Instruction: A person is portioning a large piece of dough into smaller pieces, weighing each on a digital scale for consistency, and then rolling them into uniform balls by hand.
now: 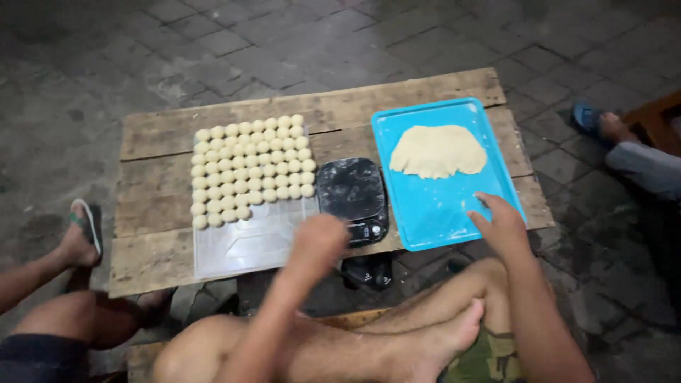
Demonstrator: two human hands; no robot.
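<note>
Right hand (500,225) rests on blue tray (433,213) near its front edge

You get one view only, from the camera on your head, tilted steeply down and forward. It looks over your crossed legs at the frame bottom onto a low wooden table (234,131) that fills the middle, near enough to show the whole top. The table sits slightly skewed, far edge rising to the right. Paved ground (213,42) fills the top of the frame. No second view, so nothing is shared between views.
</note>
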